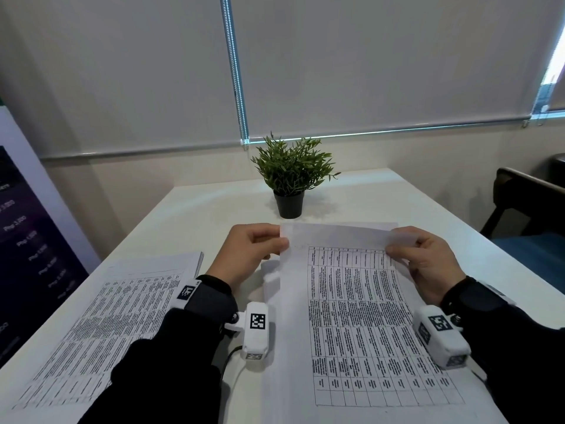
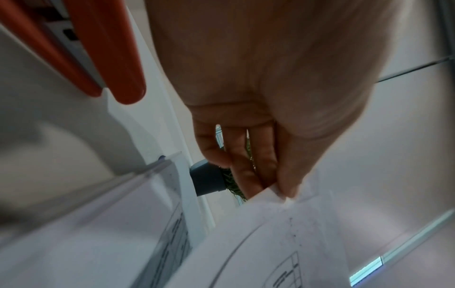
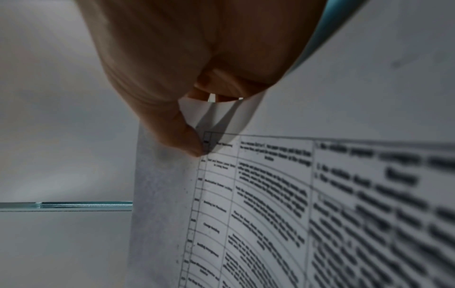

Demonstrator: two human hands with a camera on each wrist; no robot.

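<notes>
From the head view, the printed sheet (image 1: 351, 316) lies in front of me with its long axis running 12 to 6. Its near end rests on the surface (image 1: 214, 209) and its far edge is raised. My left hand (image 1: 250, 252) has the far corner at about 10 o'clock of the sheet, and my right hand (image 1: 428, 261) has the far corner at about 2 o'clock. Each grip is a pinch on the paper, thumb on top and fingers curled beneath. A stack of papers (image 1: 122, 316) sits at 9 o'clock of the sheet, apart from it, with the left forearm over its near corner. A potted plant (image 1: 292, 179) stands at 12 o'clock, just beyond the far edge.

From the left wrist view, the fingertips (image 2: 283, 187) close on the very corner of the paper, and the sheet bows away below them. The plant's dark pot shows behind the fingers, and the stack lies at 7 o'clock in the frame.

From the right wrist view, the thumb tip presses on the corner of the printed grid. The margin curls up behind the thumb, though I cannot see the fingers backing it clearly.

I judge the next move turns on this: both grips hold the far end, so the near end trails free towards 6 o'clock. The left hand is nearer the stack if the sheet goes to 9 o'clock.
</notes>
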